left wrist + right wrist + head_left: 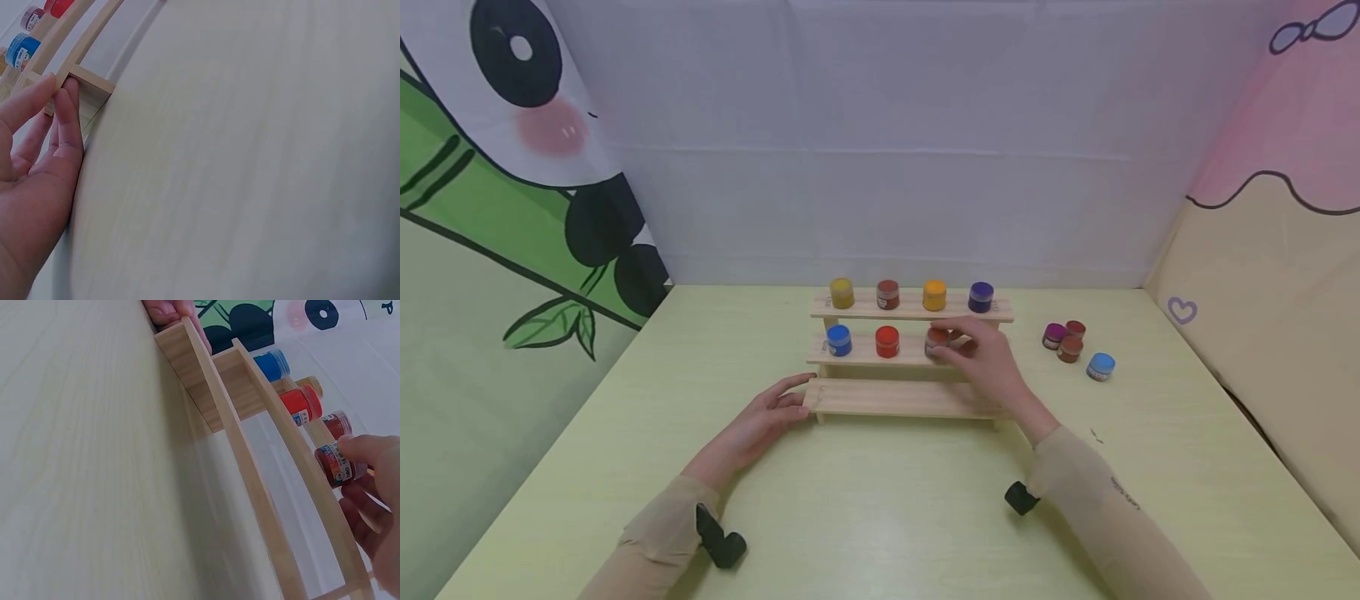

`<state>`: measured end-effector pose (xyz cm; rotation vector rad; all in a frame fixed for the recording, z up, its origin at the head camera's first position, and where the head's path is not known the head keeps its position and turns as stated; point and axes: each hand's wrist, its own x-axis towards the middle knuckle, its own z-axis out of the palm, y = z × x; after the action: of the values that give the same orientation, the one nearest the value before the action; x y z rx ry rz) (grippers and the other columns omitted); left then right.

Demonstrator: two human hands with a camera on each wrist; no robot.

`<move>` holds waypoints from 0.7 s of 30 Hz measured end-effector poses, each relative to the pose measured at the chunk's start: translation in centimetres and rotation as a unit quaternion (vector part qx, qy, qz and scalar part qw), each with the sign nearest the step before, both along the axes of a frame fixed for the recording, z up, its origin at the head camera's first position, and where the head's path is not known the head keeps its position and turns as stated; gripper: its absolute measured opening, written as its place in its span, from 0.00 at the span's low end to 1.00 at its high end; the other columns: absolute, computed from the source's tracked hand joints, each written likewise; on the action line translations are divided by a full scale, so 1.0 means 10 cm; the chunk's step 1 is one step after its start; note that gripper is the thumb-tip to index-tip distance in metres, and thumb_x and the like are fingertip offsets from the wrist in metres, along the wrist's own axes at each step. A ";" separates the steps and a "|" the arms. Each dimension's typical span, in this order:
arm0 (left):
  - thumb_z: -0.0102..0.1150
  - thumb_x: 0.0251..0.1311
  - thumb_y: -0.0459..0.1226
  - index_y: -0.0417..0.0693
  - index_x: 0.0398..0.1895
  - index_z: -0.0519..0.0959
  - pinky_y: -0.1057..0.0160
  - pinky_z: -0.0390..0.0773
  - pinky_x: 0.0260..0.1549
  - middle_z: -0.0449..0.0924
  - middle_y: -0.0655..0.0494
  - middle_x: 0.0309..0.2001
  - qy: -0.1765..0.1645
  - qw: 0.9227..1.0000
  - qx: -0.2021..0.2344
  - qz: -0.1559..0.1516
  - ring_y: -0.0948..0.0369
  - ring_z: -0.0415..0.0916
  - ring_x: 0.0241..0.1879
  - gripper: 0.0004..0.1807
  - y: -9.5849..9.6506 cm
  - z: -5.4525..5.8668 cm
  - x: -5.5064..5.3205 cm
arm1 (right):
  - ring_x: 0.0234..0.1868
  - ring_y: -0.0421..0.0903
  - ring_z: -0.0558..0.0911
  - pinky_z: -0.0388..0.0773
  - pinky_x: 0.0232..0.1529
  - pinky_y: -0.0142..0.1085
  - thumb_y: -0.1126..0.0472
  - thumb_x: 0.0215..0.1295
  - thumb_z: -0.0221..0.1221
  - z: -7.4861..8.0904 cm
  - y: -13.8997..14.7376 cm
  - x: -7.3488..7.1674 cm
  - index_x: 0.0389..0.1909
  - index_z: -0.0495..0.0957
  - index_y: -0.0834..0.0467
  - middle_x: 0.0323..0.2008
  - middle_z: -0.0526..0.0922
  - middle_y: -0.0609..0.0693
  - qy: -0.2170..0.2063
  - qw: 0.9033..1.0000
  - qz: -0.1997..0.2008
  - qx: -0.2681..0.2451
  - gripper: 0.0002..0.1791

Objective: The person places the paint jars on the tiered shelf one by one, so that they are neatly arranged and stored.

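Note:
A three-tier wooden rack (895, 398) stands on the table. My left hand (767, 417) holds the left end of its lowest shelf, and in the left wrist view thumb and fingers pinch the wood. On the middle shelf, my right hand (988, 358) pinches a brownish-red paint jar (336, 464) between thumb and fingers. To its left on that shelf are a red paint jar (887, 342) and a blue one (838, 340). The top shelf bears a dull yellow jar (842, 293), a brown jar (887, 295), an orange-yellow jar (934, 295) and a dark blue jar (981, 297).
Right of the rack, a purple jar (1054, 336), a dark red jar (1075, 329) and a brown jar (1070, 349) cluster on the table. A light blue jar (1101, 367) sits just apart from them. A pale cloth wall (895, 200) rises behind the table.

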<state>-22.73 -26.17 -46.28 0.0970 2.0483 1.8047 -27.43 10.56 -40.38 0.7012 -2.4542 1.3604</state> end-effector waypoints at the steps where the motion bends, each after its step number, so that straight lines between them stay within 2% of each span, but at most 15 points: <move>1: 0.57 0.68 0.42 0.59 0.77 0.54 0.52 0.57 0.71 0.67 0.44 0.70 -0.001 1.000 0.002 0.000 0.57 0.70 0.66 0.37 0.00 0.00 0.00 | 0.46 0.44 0.82 0.82 0.45 0.35 0.59 0.62 0.67 -0.01 0.00 0.00 0.57 0.79 0.53 0.47 0.85 0.49 -0.005 1.000 -0.001 0.000 0.22; 4: 0.57 0.68 0.42 0.59 0.77 0.54 0.53 0.58 0.72 0.66 0.44 0.71 -0.002 1.000 0.003 -0.003 0.57 0.69 0.66 0.37 0.00 0.00 0.00 | 0.46 0.44 0.83 0.82 0.47 0.36 0.58 0.62 0.67 -0.03 -0.01 0.00 0.58 0.79 0.51 0.47 0.85 0.48 -0.023 1.000 -0.002 -0.002 0.22; 11: 0.56 0.69 0.41 0.59 0.77 0.54 0.65 0.67 0.63 0.68 0.45 0.70 0.005 1.000 0.006 -0.006 0.60 0.71 0.63 0.36 0.00 0.01 0.01 | 0.46 0.45 0.83 0.80 0.51 0.41 0.56 0.63 0.66 -0.05 -0.01 0.00 0.59 0.78 0.48 0.49 0.84 0.47 -0.052 0.999 -0.004 -0.006 0.22; 21: 0.57 0.68 0.42 0.60 0.77 0.55 0.62 0.65 0.64 0.68 0.45 0.70 0.000 1.000 0.001 0.002 0.60 0.72 0.64 0.36 -0.01 0.02 0.01 | 0.47 0.48 0.84 0.81 0.53 0.43 0.62 0.63 0.65 -0.07 0.01 -0.01 0.63 0.75 0.49 0.51 0.84 0.50 -0.065 0.998 0.003 -0.007 0.26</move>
<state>-22.59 -26.23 -46.11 0.0928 2.0478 1.8107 -27.50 10.68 -41.06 0.6367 -2.5408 1.4690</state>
